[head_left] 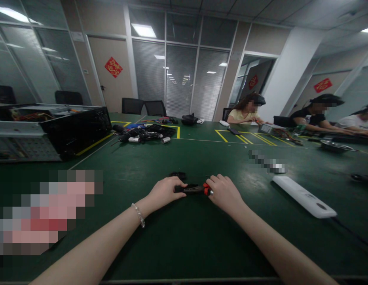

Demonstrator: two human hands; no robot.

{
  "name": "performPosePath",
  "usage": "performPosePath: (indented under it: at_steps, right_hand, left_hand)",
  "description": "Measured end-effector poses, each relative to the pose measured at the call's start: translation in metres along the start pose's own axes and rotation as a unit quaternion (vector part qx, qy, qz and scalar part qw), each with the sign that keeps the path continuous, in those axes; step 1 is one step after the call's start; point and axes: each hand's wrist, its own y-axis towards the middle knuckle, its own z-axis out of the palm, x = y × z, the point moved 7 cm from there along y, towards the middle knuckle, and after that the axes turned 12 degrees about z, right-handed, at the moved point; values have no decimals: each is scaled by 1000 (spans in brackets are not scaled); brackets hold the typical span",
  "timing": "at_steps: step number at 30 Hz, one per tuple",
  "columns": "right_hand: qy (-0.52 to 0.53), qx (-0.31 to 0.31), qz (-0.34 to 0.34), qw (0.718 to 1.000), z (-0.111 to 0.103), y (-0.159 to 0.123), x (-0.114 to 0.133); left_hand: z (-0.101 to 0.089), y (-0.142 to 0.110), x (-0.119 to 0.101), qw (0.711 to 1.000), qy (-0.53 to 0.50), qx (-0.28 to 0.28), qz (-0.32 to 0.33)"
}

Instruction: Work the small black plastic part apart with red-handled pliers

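Above the green table, my left hand point(164, 192) pinches a small black part point(178, 189) between thumb and fingers; its exact kind does not show. Coming in from the other side, my right hand point(226, 193) is closed around the red handles of what look like dark-jawed pliers point(198, 190). Their jaws point left and meet or overlap the black part; whether they grip it I cannot tell. A clear beaded bracelet circles my left wrist. Just beyond my left hand lies another small black piece point(178, 174).
An open computer case point(80, 132) stands at the left. Farther back lies a pile of cables and tools point(145, 132). On the right are a white power strip point(304, 196) and a metal bowl point(335, 146). Several people sit along the table's far right side.
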Motion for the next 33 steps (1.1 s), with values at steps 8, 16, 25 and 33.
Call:
performPosePath:
  at_steps: [8,16,25,33]
  right_hand:
    - [15,17,8,1000,1,0,-1]
    - [6,8,2,1000,1,0,-1]
    - [11,17,6,1000,2,1,-1]
    - [-6,8,-3,1000,-3,0,1]
  left_hand:
    - [1,1,0,1000,0,2,3]
    - [0,1,-1,1000,0,3,1]
    - [1,0,0,1000,-6,3,9]
    - [1,0,0,1000,-6,2,11]
